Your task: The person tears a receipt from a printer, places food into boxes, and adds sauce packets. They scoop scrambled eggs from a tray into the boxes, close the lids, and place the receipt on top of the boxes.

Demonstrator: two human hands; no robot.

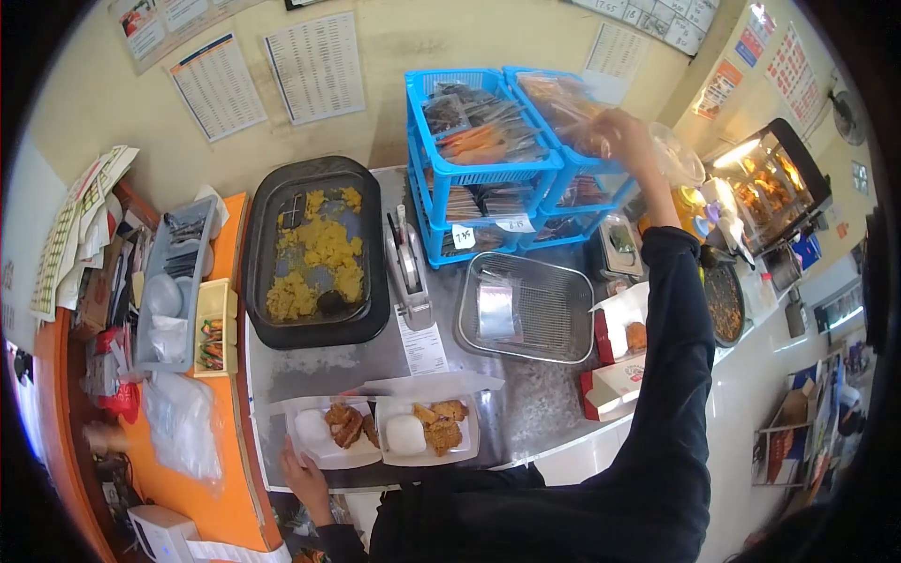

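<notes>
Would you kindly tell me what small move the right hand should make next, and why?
I would probably have the right hand lift one packet out of the right-hand blue basket: its fingers are at the packets there, the left hand is at the left meal box, and neither open box shows a packet beside its chicken.
</notes>
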